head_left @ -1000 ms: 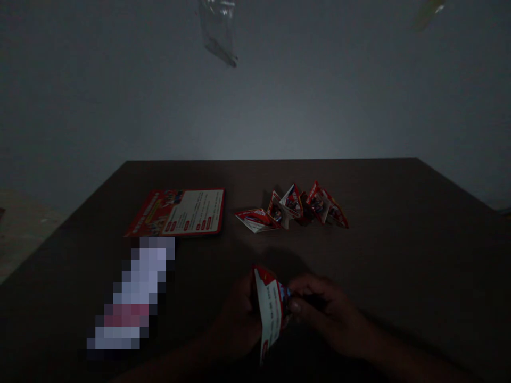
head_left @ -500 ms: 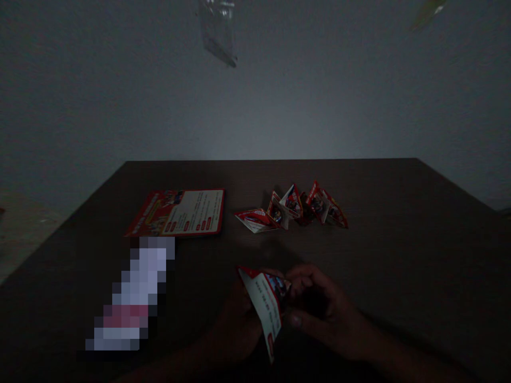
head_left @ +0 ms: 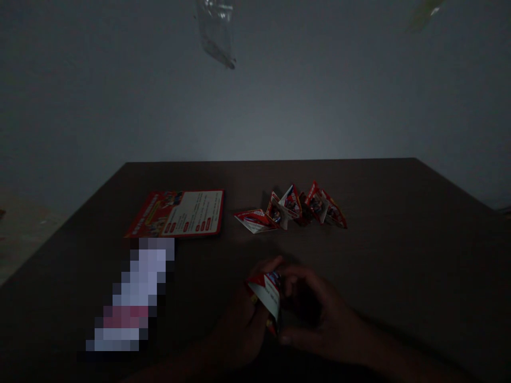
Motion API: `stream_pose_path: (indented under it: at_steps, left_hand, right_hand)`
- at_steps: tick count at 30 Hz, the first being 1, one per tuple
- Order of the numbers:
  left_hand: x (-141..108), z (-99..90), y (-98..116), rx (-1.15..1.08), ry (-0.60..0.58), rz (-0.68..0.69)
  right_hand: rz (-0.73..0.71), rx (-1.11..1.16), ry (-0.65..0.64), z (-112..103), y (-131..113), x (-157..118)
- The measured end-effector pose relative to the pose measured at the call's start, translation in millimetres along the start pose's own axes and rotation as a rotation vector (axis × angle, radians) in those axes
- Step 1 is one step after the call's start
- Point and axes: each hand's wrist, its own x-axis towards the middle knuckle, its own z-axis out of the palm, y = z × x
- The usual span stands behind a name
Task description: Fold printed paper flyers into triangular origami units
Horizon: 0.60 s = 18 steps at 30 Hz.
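A folded printed paper (head_left: 266, 293), red and white with small dark text, is held above the near part of the table. My left hand (head_left: 243, 324) is closed around its left side, with fingertips showing behind the top. At its right edge, my right hand (head_left: 327, 319) curls in, fingers against the upper corner and thumb by the lower one. Dim light hides the exact finger contact. Beyond the hands, several folded red-and-white paper pieces (head_left: 293, 205) stand in a zigzag row on the table.
On the left of the dark table (head_left: 379, 213) lies a stack of red-and-white printed sheets (head_left: 195, 213). Nearer me is a long pixelated pale object (head_left: 136, 292). A clear plastic bag (head_left: 217, 34) hangs on the wall behind.
The paper in my hands has become smaller and more compact, its long lower point folded in. My left fingertips now show behind it, and my right thumb has moved lower.
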Motion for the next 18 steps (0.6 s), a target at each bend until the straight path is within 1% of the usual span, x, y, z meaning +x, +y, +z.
stream_pose_path:
  at_steps: [5, 8, 10, 14, 18]
  left_hand:
    - [0.2, 1.3, -0.4, 0.009, -0.025, 0.05]
    - [2.0, 1.7, 0.6, -0.009, -0.03, 0.05]
    - [3.1, 2.1, 1.8, -0.032, -0.019, 0.029]
    - [3.5, 3.9, 2.5, -0.148, -0.005, -0.05]
    - [1.6, 4.6, -1.1, -0.214, -0.023, -0.049]
  right_hand:
    - [-0.024, -0.108, -0.005, 0.1, -1.2, 0.7]
    - [-0.067, -0.131, 0.012, 0.2, -1.7, 0.5]
    - [-0.101, -0.14, 0.048, 0.0, -1.3, 0.0]
    - [-0.113, -0.116, 0.117, -1.9, 1.4, -0.5]
    - [-0.158, -0.122, 0.17, -3.2, 4.1, 0.1]
